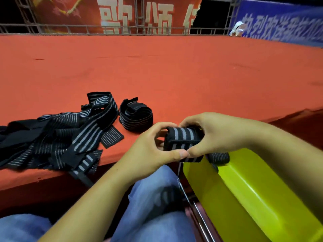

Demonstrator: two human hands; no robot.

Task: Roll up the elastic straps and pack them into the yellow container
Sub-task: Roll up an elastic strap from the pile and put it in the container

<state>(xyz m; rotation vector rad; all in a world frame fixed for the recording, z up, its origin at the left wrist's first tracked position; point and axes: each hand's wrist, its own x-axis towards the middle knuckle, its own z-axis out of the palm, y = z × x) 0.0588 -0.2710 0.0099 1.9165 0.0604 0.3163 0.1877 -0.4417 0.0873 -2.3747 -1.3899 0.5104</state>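
A rolled black elastic strap with grey stripes [183, 138] is held in front of me between both hands. My left hand [153, 151] grips its left side, thumb along the bottom edge. From the right, my right hand [216, 133] curls over the roll, its thumb meeting the left thumb. The strap's loose tail [218, 157] hangs over the rim of the yellow container [248, 189] at the lower right. A loosely coiled strap [136, 116] lies on the red surface, beside a tangled pile of unrolled straps [57, 137] to the left.
The red carpeted platform [174, 75] stretches ahead, its front edge just below the pile. A metal railing [104, 28] and red and blue banners stand at its far side. My knees in blue jeans [153, 206] are below, and a metal bar [197, 212] runs beside the container.
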